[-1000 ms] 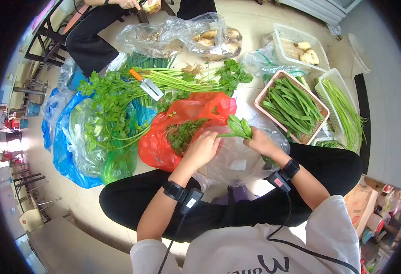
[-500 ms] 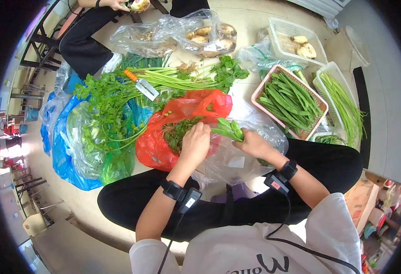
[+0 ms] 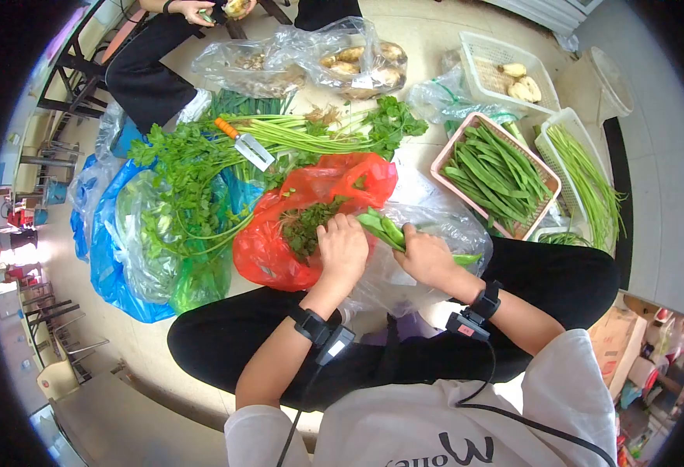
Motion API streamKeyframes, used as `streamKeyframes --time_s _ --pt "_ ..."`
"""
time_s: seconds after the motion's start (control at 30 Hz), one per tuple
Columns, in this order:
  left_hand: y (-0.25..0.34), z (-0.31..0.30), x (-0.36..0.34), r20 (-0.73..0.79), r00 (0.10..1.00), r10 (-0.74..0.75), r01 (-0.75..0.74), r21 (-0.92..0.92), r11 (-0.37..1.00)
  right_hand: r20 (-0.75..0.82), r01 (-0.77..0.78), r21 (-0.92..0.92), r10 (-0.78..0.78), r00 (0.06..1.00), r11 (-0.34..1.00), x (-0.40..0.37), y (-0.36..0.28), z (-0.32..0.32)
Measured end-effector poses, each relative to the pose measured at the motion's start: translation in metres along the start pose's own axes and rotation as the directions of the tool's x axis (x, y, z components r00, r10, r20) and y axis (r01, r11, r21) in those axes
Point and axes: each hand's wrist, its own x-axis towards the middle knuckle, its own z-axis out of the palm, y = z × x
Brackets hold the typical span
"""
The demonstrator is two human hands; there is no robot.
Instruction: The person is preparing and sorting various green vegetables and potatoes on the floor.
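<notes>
Several flat green bean pods (image 3: 382,230) run between my hands, with one pod end showing past my right wrist. Wrapped round these pods is my right hand (image 3: 426,255), over the clear plastic bag (image 3: 388,284). My left hand (image 3: 343,247) is closed with its fingertips at the pods' upper left end, by the edge of the red bag; what it pinches, if anything, is hidden. Inside the red plastic bag (image 3: 268,261) lie leafy green scraps (image 3: 308,226).
A pink basket (image 3: 437,167) of green beans sits at the right, near white baskets (image 3: 470,70). Celery (image 3: 303,132), a peeler (image 3: 252,152) and blue bags (image 3: 108,272) lie to the left. Another person's hand (image 3: 194,11) is at the top.
My left hand has moved slightly right and down. The pods in my right hand now point lower, and a pod end shows beyond its wrist.
</notes>
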Motion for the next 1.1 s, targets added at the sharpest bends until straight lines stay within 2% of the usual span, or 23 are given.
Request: streamKeyframes --time_s 0.23,0.33,0.4,0.43,0.47,0.5,0.57,0.6,0.67,0.7,0.77,0.8,0.87,0.97,1.1 --pt "-0.002 -0.004 0.001 0.115 0.991 -0.071 0.093 -0.193 0.977 -0.056 -0.022 0.010 0.022 0.998 1.000 -0.002 -0.005 0.006" --pt "-0.001 -0.001 0.003 0.051 0.994 -0.097 0.105 -0.195 0.975 -0.062 -0.036 0.075 0.041 0.997 0.996 0.003 0.001 0.013" --pt "-0.008 0.006 0.007 0.091 0.991 -0.099 0.128 -0.402 0.907 -0.049 -0.042 0.160 0.050 0.998 0.986 0.008 0.012 0.021" --pt "-0.015 0.013 0.010 0.110 0.989 -0.097 0.140 -0.498 0.856 -0.004 -0.054 0.319 0.058 0.998 0.946 0.010 0.017 0.022" --pt "-0.028 0.027 0.015 0.028 1.000 -0.013 0.029 -0.647 0.762 0.043 -0.070 0.469 0.057 0.997 0.880 0.012 0.022 0.021" --pt "-0.033 0.013 0.020 0.294 0.955 -0.041 0.279 -0.843 0.459 0.089 -0.092 0.606 0.048 0.995 0.790 0.014 0.024 0.020" --pt "-0.037 -0.007 0.022 0.365 0.930 0.040 0.354 -0.921 0.163 0.223 -0.200 0.674 0.062 0.973 0.711 0.015 0.019 0.005" --pt "-0.040 -0.010 0.023 0.367 0.927 0.081 0.358 -0.928 0.103 0.289 -0.256 0.699 0.063 0.955 0.668 0.014 0.017 -0.003" --pt "-0.044 -0.013 0.023 0.363 0.918 0.161 0.371 -0.928 -0.020 0.288 -0.266 0.650 0.093 0.953 0.712 0.013 0.015 -0.010" --pt "-0.045 -0.019 0.022 0.345 0.923 0.171 0.329 -0.937 0.115 0.287 -0.271 0.624 0.107 0.952 0.733 0.013 0.015 -0.011" --pt "-0.046 -0.032 0.022 0.308 0.930 0.199 0.218 -0.901 0.375 0.152 -0.151 0.530 0.082 0.985 0.835 0.017 0.023 -0.007" --pt "-0.046 -0.038 0.022 0.199 0.956 0.217 0.066 -0.864 0.499 0.084 -0.093 0.472 0.060 0.995 0.877 0.019 0.026 -0.007" --pt "-0.044 -0.045 0.018 -0.011 0.955 0.298 -0.225 -0.682 0.696 0.035 -0.086 0.424 0.079 0.996 0.901 0.021 0.031 -0.009" --pt "-0.039 -0.046 0.015 0.007 0.967 0.256 -0.187 -0.666 0.722 0.022 -0.068 0.375 0.064 0.998 0.925 0.019 0.031 -0.012" --pt "-0.033 -0.049 0.017 -0.071 0.989 0.130 -0.148 -0.518 0.843 0.008 0.008 0.259 -0.010 1.000 0.966 0.007 0.015 -0.010"
